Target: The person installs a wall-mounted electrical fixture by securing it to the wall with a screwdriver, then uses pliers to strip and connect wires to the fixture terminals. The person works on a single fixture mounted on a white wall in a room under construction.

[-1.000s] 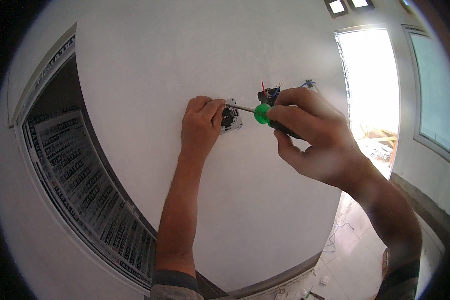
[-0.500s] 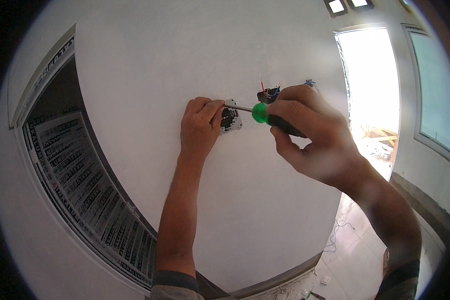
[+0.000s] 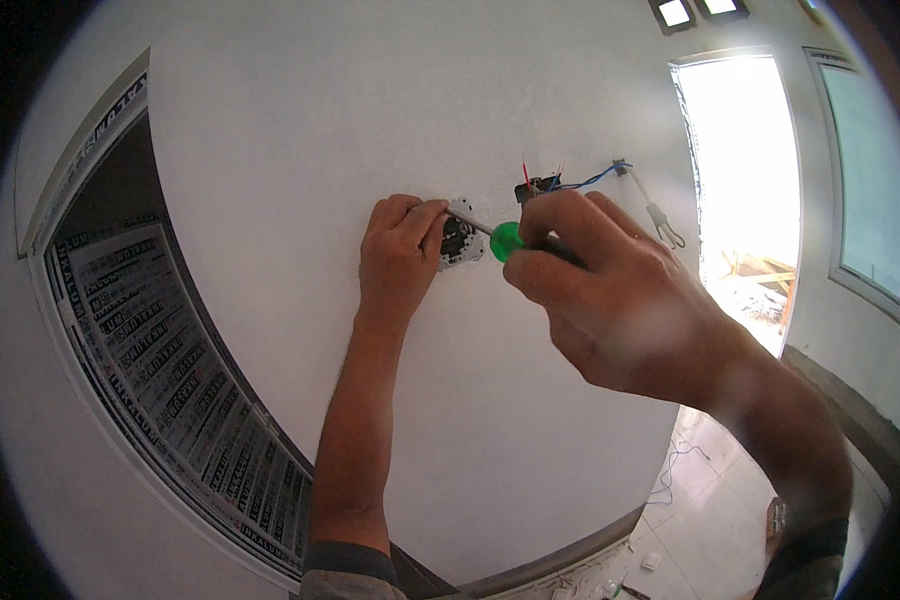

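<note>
A socket or switch mechanism [image 3: 460, 238] with a pale metal frame and dark centre sits on the white wall. My left hand [image 3: 398, 250] grips its left edge, fingertips by the upper corner. My right hand [image 3: 630, 300] is closed round a screwdriver [image 3: 507, 241] with a green and dark handle. Its shaft slants up-left to the mechanism's upper corner beside my left thumb; the tip is hard to make out. Just right and above is a black box [image 3: 528, 188] with red, blue and pale wires. Further right a pale cable [image 3: 642, 188] hangs from a small wall opening.
A doorway with a tape-covered panel [image 3: 170, 360] stands at the left. At the right are a bright open doorway [image 3: 740, 170] and a frosted window [image 3: 870, 180]. A thin wire [image 3: 670, 480] and small items, including a white piece [image 3: 650, 562], lie on the tiled floor.
My right hand has shifted left and turned, its fingers re-placed on the handle, so the screwdriver slants more steeply. More of the blue wires and pale cable shows. My left hand has barely moved.
</note>
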`<state>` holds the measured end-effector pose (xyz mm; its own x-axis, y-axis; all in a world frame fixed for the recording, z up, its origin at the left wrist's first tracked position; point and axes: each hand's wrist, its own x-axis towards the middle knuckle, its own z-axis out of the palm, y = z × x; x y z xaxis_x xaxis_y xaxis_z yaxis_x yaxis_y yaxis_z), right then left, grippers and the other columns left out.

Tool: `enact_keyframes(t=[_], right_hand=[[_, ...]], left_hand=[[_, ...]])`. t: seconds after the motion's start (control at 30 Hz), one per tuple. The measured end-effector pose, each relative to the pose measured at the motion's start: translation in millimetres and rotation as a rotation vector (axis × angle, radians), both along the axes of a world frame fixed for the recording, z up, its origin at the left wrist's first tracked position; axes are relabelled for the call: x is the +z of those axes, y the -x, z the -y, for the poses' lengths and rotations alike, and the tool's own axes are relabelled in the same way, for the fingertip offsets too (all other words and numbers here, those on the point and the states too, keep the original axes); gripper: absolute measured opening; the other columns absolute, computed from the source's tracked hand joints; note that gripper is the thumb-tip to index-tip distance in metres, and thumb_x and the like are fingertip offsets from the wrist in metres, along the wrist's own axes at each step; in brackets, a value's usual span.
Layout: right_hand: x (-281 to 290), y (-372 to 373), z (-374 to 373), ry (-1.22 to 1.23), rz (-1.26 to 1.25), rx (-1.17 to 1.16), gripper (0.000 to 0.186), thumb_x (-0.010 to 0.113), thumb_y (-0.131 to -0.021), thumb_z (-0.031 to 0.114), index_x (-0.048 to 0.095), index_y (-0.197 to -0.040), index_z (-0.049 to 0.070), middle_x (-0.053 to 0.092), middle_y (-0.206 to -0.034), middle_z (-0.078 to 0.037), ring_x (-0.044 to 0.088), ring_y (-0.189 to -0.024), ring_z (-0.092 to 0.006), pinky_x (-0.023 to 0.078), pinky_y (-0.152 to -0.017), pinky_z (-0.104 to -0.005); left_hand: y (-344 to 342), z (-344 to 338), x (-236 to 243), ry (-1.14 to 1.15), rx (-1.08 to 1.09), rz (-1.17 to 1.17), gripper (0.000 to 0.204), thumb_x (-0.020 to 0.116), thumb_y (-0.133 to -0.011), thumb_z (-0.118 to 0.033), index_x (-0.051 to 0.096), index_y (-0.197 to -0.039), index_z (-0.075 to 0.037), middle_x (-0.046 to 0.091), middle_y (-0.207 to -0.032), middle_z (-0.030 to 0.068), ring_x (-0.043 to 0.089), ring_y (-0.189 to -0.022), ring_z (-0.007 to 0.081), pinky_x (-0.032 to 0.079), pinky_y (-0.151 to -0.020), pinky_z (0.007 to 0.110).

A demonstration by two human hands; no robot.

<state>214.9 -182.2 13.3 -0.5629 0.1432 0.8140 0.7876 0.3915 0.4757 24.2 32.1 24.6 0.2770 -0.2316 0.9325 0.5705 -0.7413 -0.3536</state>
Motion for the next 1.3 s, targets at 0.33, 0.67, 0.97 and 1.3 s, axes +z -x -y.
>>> enact_keyframes(t=[0.33, 0.67, 0.97, 1.3], right_hand=[[12.6, -3.1, 5.4, 0.132, -0.161, -0.005, 0.029, 0.078, -0.09, 0.004, 0.064, -0.115, 0.004, 0.059, -0.103, -0.012, 0.069, -0.087, -0.0234, 0.061, -0.072, -0.0324], [33.3, 3.2, 8.9, 0.175, -0.177, -0.086, 0.026, 0.077, -0.091, 0.004, 0.061, -0.112, 0.005, 0.059, -0.106, -0.013, 0.068, -0.08, -0.0216, 0.056, -0.061, -0.0343], [33.1, 14.8, 9.3, 0.022, -0.031, -0.14, 0.029, 0.08, -0.09, 0.008, 0.06, -0.11, 0.007, 0.058, -0.101, -0.01, 0.065, -0.076, -0.0193, 0.057, -0.061, -0.0324], [40.9, 18.3, 11.3, -0.004, -0.023, -0.146, 0.028, 0.079, -0.09, 0.01, 0.06, -0.11, 0.007, 0.059, -0.094, -0.01, 0.067, -0.085, -0.0205, 0.057, -0.064, -0.0316]], left_hand=[[-1.6, -0.8, 0.8, -0.007, -0.019, 0.009, 0.015, 0.08, -0.086, -0.004, 0.078, -0.101, -0.005, 0.068, -0.094, 0.0073, 0.066, -0.091, 0.0242, 0.057, -0.078, 0.037], [0.1, 0.2, 0.3, -0.004, 0.014, -0.001, 0.015, 0.079, -0.087, -0.004, 0.077, -0.101, -0.004, 0.068, -0.095, 0.008, 0.066, -0.091, 0.0245, 0.057, -0.078, 0.038], [3.4, -1.2, -1.5, 0.006, 0.037, -0.012, 0.015, 0.079, -0.088, -0.005, 0.077, -0.102, -0.004, 0.069, -0.095, 0.0092, 0.066, -0.092, 0.0255, 0.056, -0.079, 0.038], [1.1, 0.4, -2.9, 0.073, -0.043, 0.037, 0.014, 0.079, -0.087, -0.004, 0.075, -0.101, -0.004, 0.069, -0.096, 0.0099, 0.067, -0.091, 0.0257, 0.057, -0.079, 0.039]])
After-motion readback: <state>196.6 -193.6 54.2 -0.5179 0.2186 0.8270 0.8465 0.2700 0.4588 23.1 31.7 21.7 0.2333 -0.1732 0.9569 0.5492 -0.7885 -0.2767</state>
